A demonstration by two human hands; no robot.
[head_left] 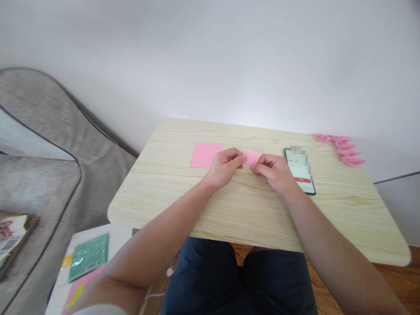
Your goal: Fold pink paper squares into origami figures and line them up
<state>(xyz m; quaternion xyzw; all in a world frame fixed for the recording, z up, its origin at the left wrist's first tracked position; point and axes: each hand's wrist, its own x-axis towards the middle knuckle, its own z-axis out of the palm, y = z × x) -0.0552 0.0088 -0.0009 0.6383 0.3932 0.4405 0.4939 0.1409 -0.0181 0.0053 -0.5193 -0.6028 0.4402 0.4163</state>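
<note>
Between my two hands is a small piece of folded pink paper (252, 157), held above the wooden table. My left hand (226, 165) pinches its left edge with thumb and finger. At its lower right, my right hand (272, 171) grips it the same way. Just behind and left of my left hand lies a flat pink paper square (204, 155), partly covered by that hand. A phone (301, 175) lies to the right of my right hand with its screen lit. Several folded pink paper pieces (348, 152) sit in a row at the far right edge.
The light wooden table (157, 183) stands against a white wall. Left of it is a grey sofa (95, 175). A lower white surface (121, 236) at the lower left carries a green packet (89, 256) and more pink paper. My legs are under the table's front edge.
</note>
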